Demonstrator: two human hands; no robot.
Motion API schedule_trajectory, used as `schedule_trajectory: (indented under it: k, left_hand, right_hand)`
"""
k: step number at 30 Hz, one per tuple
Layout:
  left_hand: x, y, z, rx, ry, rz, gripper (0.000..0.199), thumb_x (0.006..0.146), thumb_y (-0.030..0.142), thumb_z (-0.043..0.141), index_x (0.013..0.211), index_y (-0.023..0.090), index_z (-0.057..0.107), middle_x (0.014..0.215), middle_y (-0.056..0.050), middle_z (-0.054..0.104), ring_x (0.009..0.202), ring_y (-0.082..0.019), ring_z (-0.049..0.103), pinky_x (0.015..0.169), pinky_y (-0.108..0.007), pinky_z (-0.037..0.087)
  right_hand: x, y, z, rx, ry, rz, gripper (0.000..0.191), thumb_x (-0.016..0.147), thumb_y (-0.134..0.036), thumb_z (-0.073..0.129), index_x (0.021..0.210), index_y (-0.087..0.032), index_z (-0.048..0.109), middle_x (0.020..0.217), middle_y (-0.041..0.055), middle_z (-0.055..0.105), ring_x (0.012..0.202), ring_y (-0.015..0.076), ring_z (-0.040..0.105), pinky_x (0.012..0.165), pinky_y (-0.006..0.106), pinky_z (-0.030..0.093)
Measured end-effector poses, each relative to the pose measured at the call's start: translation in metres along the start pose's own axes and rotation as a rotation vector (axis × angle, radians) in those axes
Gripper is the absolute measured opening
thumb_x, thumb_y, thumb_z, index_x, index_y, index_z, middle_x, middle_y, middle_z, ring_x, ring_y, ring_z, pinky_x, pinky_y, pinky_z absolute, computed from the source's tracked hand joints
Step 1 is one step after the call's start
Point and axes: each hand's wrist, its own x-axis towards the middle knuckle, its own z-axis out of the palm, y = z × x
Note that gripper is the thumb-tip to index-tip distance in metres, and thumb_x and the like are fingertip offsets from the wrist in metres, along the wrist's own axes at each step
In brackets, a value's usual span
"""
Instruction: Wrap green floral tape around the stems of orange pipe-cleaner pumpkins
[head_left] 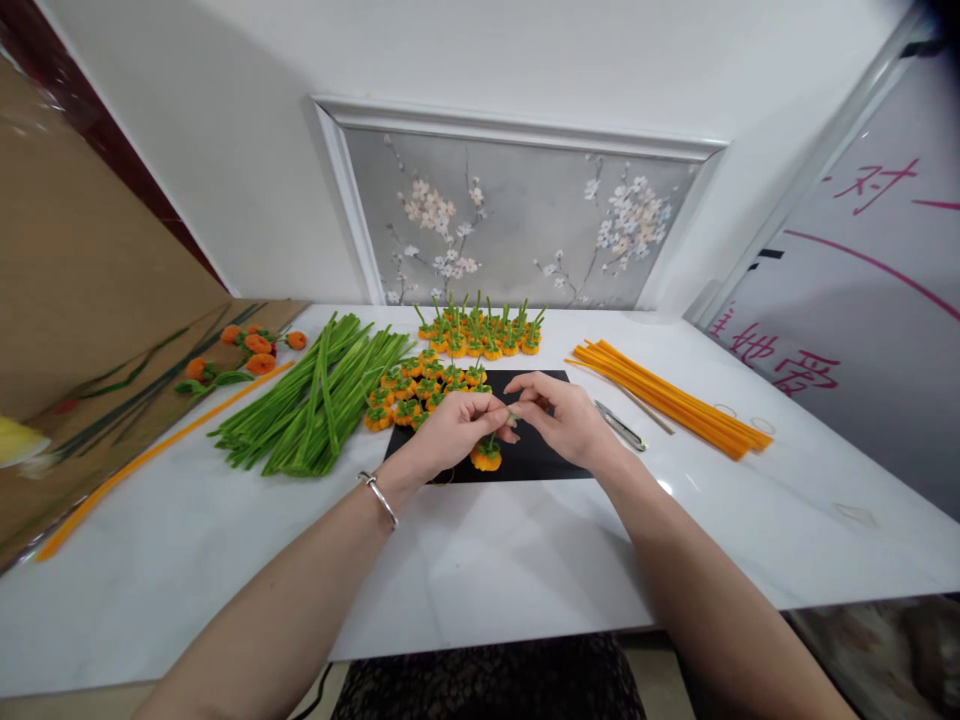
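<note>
My left hand (459, 428) and my right hand (561, 412) meet above a black mat (544, 462). Their fingertips pinch a thin green pipe cleaner (514, 414), mostly covered by the fingers. Just below hangs or rests a small orange pumpkin-like piece (487, 459) with a green top; whether it joins the pinched strand I cannot tell. Beside my left hand, several similar orange pieces with curled green tops (406, 411) crowd the mat's left part. Behind them stand rows of orange pieces with upright green stems (491, 345).
A pile of green pipe cleaners (319, 405) lies left, a bundle of orange ones (675, 405) right. Near my right hand are nail clippers (621, 426). One long orange strip (157, 460) and orange pumpkins on stems (259, 345) lie far left. A wall stands behind the white table (510, 570).
</note>
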Motion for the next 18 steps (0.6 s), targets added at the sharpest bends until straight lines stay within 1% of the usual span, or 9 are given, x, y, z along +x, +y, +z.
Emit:
schedule_trajectory:
  k: [3,7,10,14,16,18]
  left_hand:
    - [0.0001,-0.0006,-0.0007,-0.017,-0.019,0.005,0.026,0.086,0.033,0.056,0.069,0.014,0.062,0.070,-0.006,0.071,0.071,-0.016,0.066,0.072,-0.027,0.048]
    - [-0.0007,0.0009,-0.0006,-0.039,-0.062,-0.003,0.028,0.087,0.035,0.054,0.068,0.015,0.057,0.067,-0.006,0.070,0.066,-0.015,0.065,0.070,-0.027,0.047]
    - [-0.0013,0.0009,-0.0009,-0.035,-0.096,0.006,0.031,0.089,0.036,0.051,0.067,0.016,0.055,0.067,-0.005,0.069,0.067,-0.015,0.064,0.072,-0.029,0.047]
    - [-0.0016,-0.0007,-0.0020,0.042,-0.118,0.049,0.039,0.093,0.039,0.045,0.065,0.016,0.057,0.069,-0.006,0.069,0.071,-0.014,0.061,0.075,-0.028,0.046]
    - [-0.0020,-0.0009,-0.0020,0.028,-0.122,0.049,0.044,0.095,0.042,0.039,0.066,0.015,0.060,0.072,-0.006,0.069,0.072,-0.014,0.061,0.077,-0.028,0.046]
    - [-0.0025,-0.0006,-0.0016,0.000,-0.124,0.035,0.044,0.094,0.045,0.042,0.069,0.015,0.062,0.074,-0.007,0.070,0.072,-0.014,0.062,0.078,-0.029,0.047]
  right_hand:
    - [0.0003,-0.0003,-0.0005,0.033,-0.021,0.008,0.016,0.084,-0.021,0.057,0.099,-0.020,0.061,0.067,-0.0042,0.059,0.059,0.0104,0.053,0.061,0.022,0.044]
    - [0.0004,-0.0011,-0.0007,0.051,-0.033,0.013,0.017,0.082,-0.020,0.059,0.098,-0.020,0.061,0.066,-0.0046,0.061,0.057,0.0096,0.051,0.059,0.022,0.043]
    - [0.0003,-0.0017,-0.0016,0.047,-0.050,0.010,0.014,0.081,-0.019,0.059,0.095,-0.020,0.062,0.065,-0.0047,0.061,0.056,0.0093,0.050,0.058,0.021,0.043]
    - [0.0003,-0.0035,-0.0033,0.017,-0.058,0.002,0.012,0.081,-0.016,0.059,0.092,-0.020,0.063,0.065,-0.0043,0.061,0.055,0.0091,0.051,0.057,0.021,0.042]
    - [0.0004,-0.0044,-0.0039,-0.008,-0.056,-0.005,0.013,0.080,-0.014,0.058,0.091,-0.020,0.062,0.064,-0.0044,0.061,0.055,0.0090,0.051,0.057,0.021,0.041]
    - [0.0005,-0.0049,-0.0042,-0.034,-0.050,-0.008,0.015,0.079,-0.013,0.057,0.092,-0.020,0.061,0.063,-0.0048,0.059,0.054,0.0090,0.050,0.056,0.021,0.040]
